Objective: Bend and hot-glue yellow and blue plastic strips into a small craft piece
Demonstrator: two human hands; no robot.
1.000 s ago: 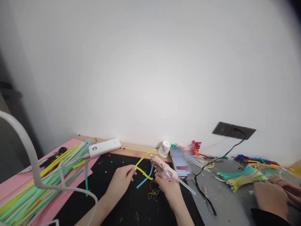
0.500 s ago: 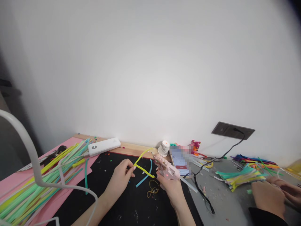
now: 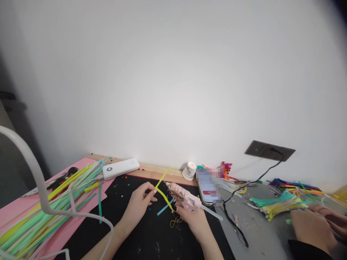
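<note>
No readable words or numbers here! Over to the phone (image 3: 207,187) on the tabletop: the screen is lit, a red patch low down, but the lettering is blurred and part of it is pixelated. Across to the white device (image 3: 121,169), and there's a pale symbol on its round dark badge (image 3: 109,169), too small to make out, plus a faint mark near the far end. And the paper cup (image 3: 189,171) carries dark print, also illegible!

Wall (image 3: 173,101) softly bright, edges dim
</note>
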